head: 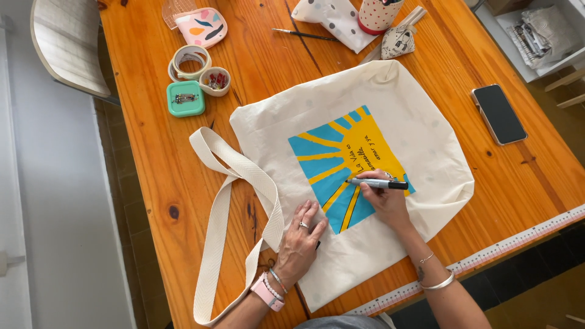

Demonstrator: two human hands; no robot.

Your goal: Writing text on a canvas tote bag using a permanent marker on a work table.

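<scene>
A matt cream cloth tote bag [390, 103] with woven webbing straps [234, 201] lies on the glossy, knotty wooden table [262, 49].

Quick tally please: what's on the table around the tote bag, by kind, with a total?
Tote bag: 1
Marker, in right hand: 1
Tape rolls: 2
Green tin: 1
Phone: 1
Paintbrush: 1
Dotted cup: 1
Total: 8
Left hand flat on the bag.

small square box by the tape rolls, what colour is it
Mint green square box, seen in the head view.
</scene>
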